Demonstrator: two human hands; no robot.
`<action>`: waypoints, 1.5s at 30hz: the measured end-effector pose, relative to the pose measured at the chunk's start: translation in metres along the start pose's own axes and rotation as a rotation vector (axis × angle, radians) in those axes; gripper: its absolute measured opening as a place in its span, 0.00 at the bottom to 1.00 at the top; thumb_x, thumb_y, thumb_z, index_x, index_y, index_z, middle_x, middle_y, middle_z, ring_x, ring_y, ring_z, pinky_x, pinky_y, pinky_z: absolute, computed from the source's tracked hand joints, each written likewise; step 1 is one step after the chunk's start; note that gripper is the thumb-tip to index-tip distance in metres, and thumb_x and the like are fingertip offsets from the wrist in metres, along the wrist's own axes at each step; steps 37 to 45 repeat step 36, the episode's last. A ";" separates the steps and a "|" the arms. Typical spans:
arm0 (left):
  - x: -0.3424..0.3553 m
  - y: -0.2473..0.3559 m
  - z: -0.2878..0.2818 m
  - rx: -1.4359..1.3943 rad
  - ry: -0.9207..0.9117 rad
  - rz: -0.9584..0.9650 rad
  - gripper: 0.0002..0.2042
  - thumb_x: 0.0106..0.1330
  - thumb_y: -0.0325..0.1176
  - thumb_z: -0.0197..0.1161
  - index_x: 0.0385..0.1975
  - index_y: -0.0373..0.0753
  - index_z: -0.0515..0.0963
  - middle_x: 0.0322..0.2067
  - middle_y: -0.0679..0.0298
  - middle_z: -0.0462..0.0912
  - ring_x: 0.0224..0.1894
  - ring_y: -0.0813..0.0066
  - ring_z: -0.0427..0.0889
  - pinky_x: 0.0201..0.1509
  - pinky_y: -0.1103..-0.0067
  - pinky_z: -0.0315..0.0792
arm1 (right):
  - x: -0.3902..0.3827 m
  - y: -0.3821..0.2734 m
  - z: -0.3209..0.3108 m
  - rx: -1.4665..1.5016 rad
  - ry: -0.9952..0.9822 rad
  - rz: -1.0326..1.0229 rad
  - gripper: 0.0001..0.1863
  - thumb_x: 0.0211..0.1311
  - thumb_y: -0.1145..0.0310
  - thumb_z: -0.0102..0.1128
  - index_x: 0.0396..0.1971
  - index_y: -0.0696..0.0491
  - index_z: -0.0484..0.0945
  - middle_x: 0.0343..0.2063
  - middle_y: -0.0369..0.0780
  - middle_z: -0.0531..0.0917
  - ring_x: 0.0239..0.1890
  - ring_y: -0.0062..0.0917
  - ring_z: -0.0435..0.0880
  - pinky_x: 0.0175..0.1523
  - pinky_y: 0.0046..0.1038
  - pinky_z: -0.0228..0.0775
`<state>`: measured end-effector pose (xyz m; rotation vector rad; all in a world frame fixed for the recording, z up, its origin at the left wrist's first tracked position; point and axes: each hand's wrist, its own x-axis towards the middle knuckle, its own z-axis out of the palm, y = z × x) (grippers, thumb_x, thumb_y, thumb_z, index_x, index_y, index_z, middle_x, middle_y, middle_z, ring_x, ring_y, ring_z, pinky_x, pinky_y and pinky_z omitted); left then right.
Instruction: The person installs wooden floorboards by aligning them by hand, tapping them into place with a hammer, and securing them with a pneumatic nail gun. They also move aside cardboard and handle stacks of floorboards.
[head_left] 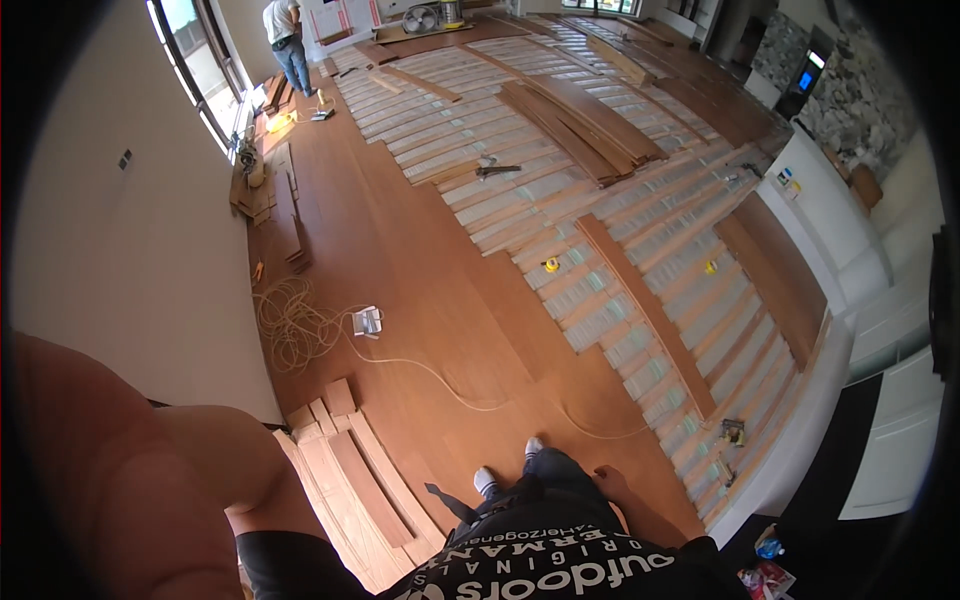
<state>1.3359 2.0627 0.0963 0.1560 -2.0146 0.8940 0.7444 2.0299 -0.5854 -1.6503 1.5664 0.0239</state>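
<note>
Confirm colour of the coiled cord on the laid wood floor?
The coiled cord is pale cream, clearest in the head view.

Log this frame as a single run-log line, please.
scene: room with part-laid brown wooden plank floor | left arm: raised near camera, hand unseen | right hand: out of view | nearby: stacked short brown boards, coiled pale cord

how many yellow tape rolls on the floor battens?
2: one yellow roll mid-floor beside the long loose plank, another further right near the laid boards. Others may be hidden.

short wooden floorboards [345,470] — flat, side by side on the floor by the wall
</note>
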 end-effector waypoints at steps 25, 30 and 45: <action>-0.624 0.298 0.084 -0.839 -1.036 -2.968 0.16 0.71 0.37 0.64 0.54 0.38 0.84 0.48 0.56 0.89 0.53 0.64 0.87 0.58 0.70 0.80 | 0.591 -0.431 -0.055 0.055 0.006 -0.178 0.17 0.63 0.65 0.59 0.48 0.57 0.83 0.30 0.41 0.87 0.32 0.28 0.85 0.37 0.33 0.77; -0.802 0.145 -0.035 -0.027 -0.757 -2.943 0.16 0.68 0.37 0.65 0.51 0.36 0.86 0.45 0.52 0.90 0.50 0.62 0.88 0.55 0.71 0.81 | 0.618 -0.572 0.011 0.189 -0.176 0.024 0.22 0.64 0.65 0.62 0.54 0.63 0.81 0.47 0.53 0.87 0.47 0.39 0.89 0.50 0.38 0.80; -0.941 -0.237 -0.114 0.539 -0.117 -2.589 0.21 0.69 0.43 0.64 0.60 0.42 0.80 0.54 0.46 0.85 0.58 0.51 0.84 0.59 0.62 0.78 | 0.694 -0.646 0.012 0.153 -0.251 -0.074 0.32 0.68 0.63 0.65 0.67 0.65 0.70 0.51 0.51 0.84 0.45 0.35 0.88 0.51 0.38 0.82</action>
